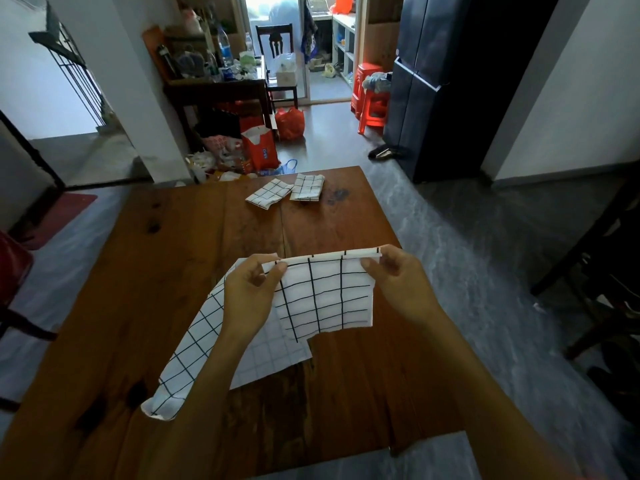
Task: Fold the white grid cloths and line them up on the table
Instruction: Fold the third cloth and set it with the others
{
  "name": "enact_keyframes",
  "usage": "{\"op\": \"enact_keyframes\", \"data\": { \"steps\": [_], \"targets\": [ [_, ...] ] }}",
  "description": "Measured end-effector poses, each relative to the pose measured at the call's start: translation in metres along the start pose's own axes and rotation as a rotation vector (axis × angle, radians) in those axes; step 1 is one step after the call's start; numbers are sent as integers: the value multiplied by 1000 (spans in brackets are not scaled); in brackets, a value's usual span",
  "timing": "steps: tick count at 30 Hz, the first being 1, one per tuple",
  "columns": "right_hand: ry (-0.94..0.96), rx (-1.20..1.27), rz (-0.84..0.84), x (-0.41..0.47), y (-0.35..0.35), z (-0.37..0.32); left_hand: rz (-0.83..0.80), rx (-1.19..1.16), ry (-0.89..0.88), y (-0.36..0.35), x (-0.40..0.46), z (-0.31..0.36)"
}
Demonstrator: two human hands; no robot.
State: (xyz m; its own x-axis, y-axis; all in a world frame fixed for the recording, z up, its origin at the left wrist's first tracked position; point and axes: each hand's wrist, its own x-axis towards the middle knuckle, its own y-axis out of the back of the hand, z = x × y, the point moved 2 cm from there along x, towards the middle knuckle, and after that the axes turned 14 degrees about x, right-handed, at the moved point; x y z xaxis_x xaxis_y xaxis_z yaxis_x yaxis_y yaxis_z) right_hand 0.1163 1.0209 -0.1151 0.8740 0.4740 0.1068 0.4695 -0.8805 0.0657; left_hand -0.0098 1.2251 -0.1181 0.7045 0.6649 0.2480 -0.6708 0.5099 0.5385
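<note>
A white cloth with a black grid (325, 296) hangs above the wooden table (194, 258), partly folded over. My left hand (251, 296) pinches its top edge at the left, and my right hand (398, 278) pinches the top right corner. The cloth's lower left end trails down onto the table near my left forearm. Two folded grid cloths lie side by side at the table's far edge: one angled (268, 194), the other (307, 187) just to its right.
A dark stain (336, 195) marks the table beside the folded cloths. Beyond the far edge are bags and clutter on the floor (242, 154), a dark side table, red stools (370, 98) and a black fridge (433, 81). A dark chair (606, 271) stands at the right.
</note>
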Motion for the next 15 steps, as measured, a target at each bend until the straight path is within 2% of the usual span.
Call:
{"op": "enact_keyframes", "data": {
  "steps": [6,15],
  "targets": [
    [0,-13,2,-4,-27,1,-51,-40,-41,9,2,-21],
    [-84,91,105,-23,-42,16,-323,-53,-60,-2,-7,-70]
  ]
}}
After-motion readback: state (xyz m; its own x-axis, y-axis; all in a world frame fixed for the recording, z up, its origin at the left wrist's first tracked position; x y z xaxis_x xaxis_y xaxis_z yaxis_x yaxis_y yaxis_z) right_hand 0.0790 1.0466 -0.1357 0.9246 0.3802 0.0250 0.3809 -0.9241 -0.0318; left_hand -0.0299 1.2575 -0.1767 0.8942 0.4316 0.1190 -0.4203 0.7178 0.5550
